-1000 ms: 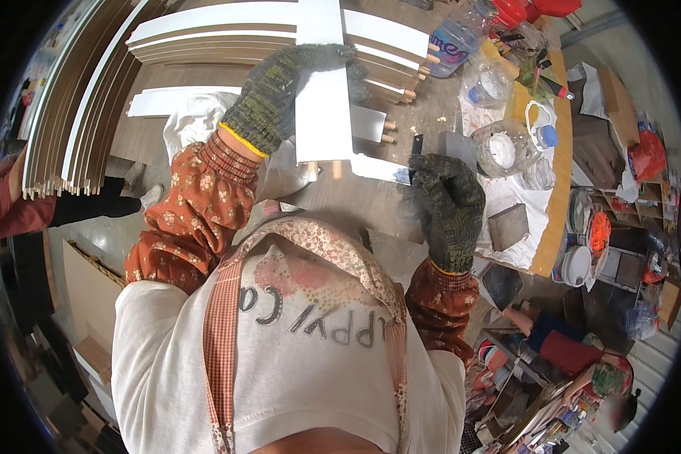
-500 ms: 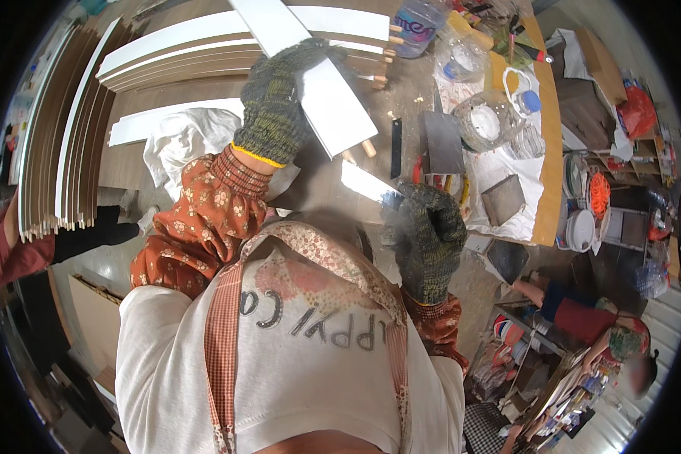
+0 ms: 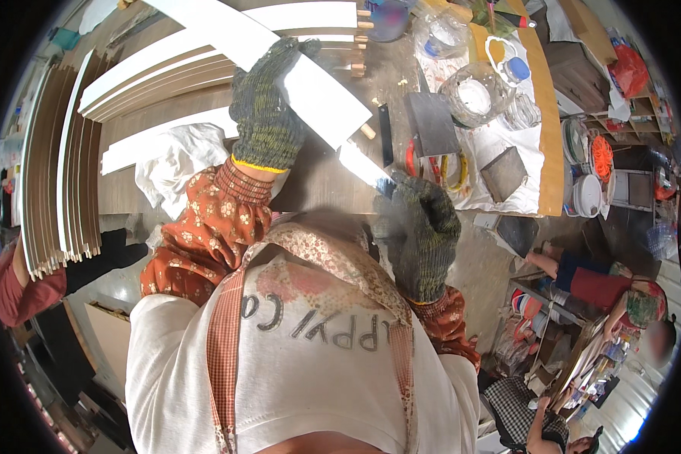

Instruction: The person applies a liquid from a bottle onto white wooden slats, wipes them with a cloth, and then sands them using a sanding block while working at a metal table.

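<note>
My left hand (image 3: 268, 106), in a dark green knit glove with a yellow cuff edge, is closed around a long white board (image 3: 321, 98). The board slants from the upper left down toward me, and a wooden dowel (image 3: 368, 131) sticks out of its near end. In my right hand (image 3: 420, 234), gloved alike, is a flat shiny blade like a putty knife (image 3: 367, 168); its handle is hidden in the fist. The blade's tip lies at the near corner of the board, and I cannot tell whether they touch. A crumpled white cloth (image 3: 178, 163) lies beside my left wrist.
Stacked white-faced boards (image 3: 151, 76) lie behind my left hand, with another stack (image 3: 60, 166) at far left. Right of the blade are a dark flat block (image 3: 431, 121), a grey sanding block (image 3: 505, 174) and a clear plastic jar (image 3: 473, 94). Other people are at both sides.
The board has turned, its far end swinging left, with my left hand still around it. The blade stays by the board's near end. The whole view has shifted a little.
</note>
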{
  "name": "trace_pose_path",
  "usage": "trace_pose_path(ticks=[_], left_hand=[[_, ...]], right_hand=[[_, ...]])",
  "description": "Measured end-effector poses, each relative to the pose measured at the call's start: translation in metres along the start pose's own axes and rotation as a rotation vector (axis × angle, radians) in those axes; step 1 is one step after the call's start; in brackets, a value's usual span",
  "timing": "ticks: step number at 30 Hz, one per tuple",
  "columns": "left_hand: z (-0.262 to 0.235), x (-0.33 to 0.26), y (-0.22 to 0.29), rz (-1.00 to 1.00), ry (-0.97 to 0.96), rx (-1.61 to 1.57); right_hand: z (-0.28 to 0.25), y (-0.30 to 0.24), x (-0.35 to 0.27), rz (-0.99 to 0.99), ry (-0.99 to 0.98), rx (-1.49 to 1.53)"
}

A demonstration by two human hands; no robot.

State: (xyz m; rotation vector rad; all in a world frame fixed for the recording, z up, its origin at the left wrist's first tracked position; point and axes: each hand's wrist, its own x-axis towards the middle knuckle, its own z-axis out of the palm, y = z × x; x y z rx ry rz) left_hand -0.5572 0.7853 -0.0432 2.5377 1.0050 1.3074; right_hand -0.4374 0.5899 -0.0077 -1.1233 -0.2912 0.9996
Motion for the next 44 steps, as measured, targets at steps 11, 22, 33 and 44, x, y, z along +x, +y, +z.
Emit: trace_pose_path(ticks=[11, 22, 33, 44], left_hand=[[0.009, -0.014, -0.007, -0.304, -0.036, -0.532], [-0.001, 0.0, 0.006, -0.215, 0.039, -0.432], [-0.024, 0.013, 0.016, -0.785, 0.223, -1.495], [-0.05, 0.018, 0.002, 0.015, 0.048, 0.088]], right_hand=[[0.009, -0.008, -0.012, 0.047, 0.109, -0.113], [-0.011, -0.021, -0.004, -0.627, 0.065, -0.262], [-0.11, -0.116, 0.072, -0.874, 0.469, -0.947], [-0.013, -0.031, 0.035, -0.334, -0.243, -0.14]])
